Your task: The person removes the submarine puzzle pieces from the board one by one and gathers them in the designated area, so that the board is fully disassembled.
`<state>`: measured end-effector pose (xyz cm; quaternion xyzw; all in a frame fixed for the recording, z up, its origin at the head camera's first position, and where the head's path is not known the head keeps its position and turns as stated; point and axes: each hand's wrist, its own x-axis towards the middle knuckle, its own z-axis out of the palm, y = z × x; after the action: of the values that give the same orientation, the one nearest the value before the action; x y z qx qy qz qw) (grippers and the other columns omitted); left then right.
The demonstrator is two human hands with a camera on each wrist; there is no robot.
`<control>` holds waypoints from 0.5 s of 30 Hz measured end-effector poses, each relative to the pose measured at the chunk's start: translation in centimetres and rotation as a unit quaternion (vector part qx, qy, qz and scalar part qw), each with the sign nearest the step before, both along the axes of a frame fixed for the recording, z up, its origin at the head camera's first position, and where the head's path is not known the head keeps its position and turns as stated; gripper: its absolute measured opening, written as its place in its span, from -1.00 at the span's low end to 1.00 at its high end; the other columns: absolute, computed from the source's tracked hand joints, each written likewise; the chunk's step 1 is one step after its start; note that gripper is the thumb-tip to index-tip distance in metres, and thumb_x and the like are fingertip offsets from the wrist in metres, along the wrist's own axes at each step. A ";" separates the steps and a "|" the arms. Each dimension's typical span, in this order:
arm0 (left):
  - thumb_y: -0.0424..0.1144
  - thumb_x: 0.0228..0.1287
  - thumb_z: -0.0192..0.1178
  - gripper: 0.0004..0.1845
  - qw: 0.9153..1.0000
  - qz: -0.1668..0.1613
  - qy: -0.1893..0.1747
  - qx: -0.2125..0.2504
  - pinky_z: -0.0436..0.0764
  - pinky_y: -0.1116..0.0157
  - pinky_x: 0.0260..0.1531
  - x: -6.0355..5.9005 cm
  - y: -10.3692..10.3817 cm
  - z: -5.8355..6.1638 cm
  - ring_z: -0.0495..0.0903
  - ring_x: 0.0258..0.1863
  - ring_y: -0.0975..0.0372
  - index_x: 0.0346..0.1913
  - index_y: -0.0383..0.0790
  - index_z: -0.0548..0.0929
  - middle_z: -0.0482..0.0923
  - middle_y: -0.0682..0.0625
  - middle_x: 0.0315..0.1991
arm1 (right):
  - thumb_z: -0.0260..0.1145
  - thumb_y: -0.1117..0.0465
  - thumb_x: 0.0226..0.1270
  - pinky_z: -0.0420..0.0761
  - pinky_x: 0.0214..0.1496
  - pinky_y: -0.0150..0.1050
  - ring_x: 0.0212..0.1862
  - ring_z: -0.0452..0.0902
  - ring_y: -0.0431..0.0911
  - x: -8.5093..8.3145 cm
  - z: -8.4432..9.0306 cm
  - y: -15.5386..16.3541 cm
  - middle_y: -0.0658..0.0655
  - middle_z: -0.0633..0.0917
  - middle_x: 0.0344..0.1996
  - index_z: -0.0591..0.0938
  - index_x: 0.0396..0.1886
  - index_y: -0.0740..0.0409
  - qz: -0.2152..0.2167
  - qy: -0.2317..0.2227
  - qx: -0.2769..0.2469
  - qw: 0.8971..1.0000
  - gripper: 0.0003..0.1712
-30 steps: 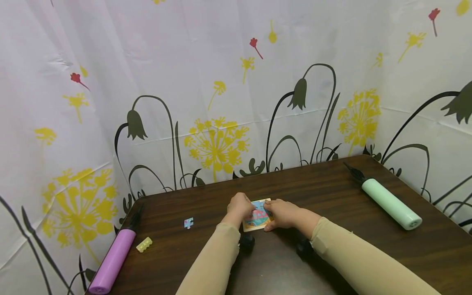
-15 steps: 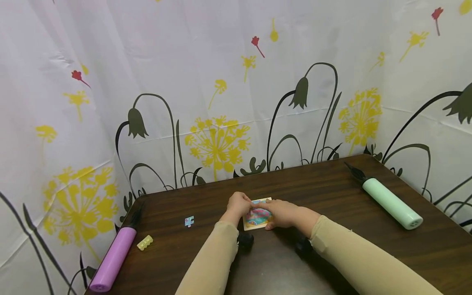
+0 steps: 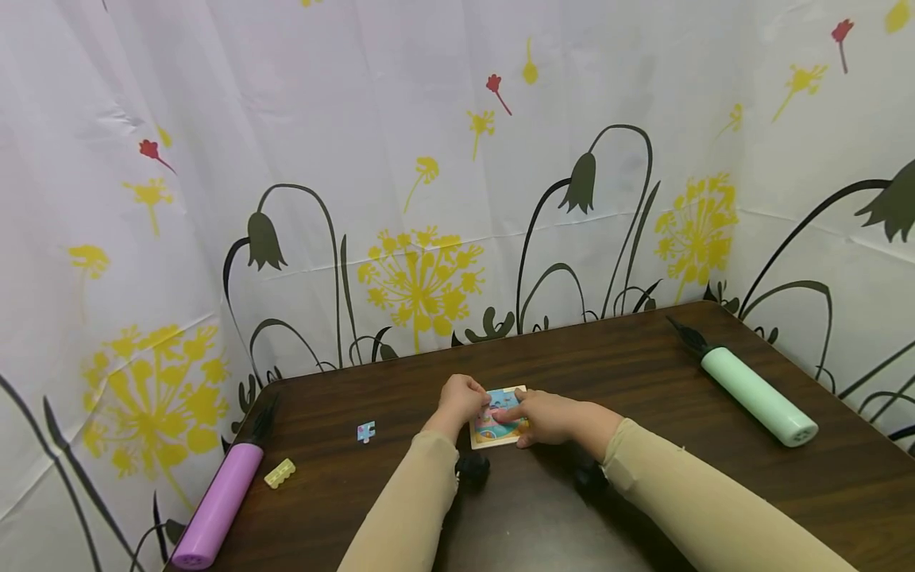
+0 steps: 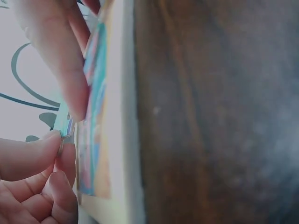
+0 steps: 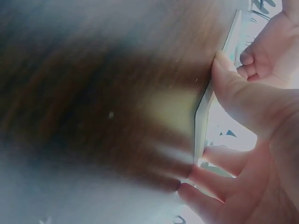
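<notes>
A small square jigsaw board (image 3: 493, 436) with a pale rim and a pink and blue picture lies on the brown table between both hands. My left hand (image 3: 461, 399) is at its left edge. In the left wrist view, left thumb and forefinger pinch a small teal puzzle piece (image 4: 64, 125) close beside the board. My right hand (image 3: 554, 417) holds the board at its right side. One right finger reaches over the picture, and the right wrist view has the thumb (image 5: 229, 79) at the near edge, other fingers (image 5: 210, 182) farther along.
A loose blue puzzle piece (image 3: 366, 431) and a yellow toy block (image 3: 279, 473) lie to the left. Near the left edge lies a purple hand pump (image 3: 220, 504); a mint green pump (image 3: 758, 396) is at the right. A flowered curtain (image 3: 429, 119) hangs behind the table (image 3: 608, 349).
A right finger reached left across the board toward the left hand, then drew back a little over the picture. The left hand stays at the left edge; the board has barely moved.
</notes>
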<state>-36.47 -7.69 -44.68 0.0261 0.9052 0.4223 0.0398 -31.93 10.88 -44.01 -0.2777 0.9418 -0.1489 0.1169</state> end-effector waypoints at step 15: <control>-0.39 0.23 0.33 -0.89 1.000 0.003 0.022 -0.003 0.50 0.17 -0.36 -0.3 -6.4 2.9 0.49 -0.37 0.10 -0.39 -0.39 0.69 0.60 -0.12 -0.31 | 0.47 -0.01 0.21 0.29 0.33 0.11 0.42 0.16 0.28 0.0 -0.1 -0.1 0.36 0.23 0.44 0.47 0.39 -0.28 -0.005 0.011 0.011 1.000 -0.28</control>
<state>-36.79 -14.11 -41.79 0.0325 0.9072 0.4190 0.0189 -31.97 10.80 -44.14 -0.2738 0.9459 -0.1359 0.1086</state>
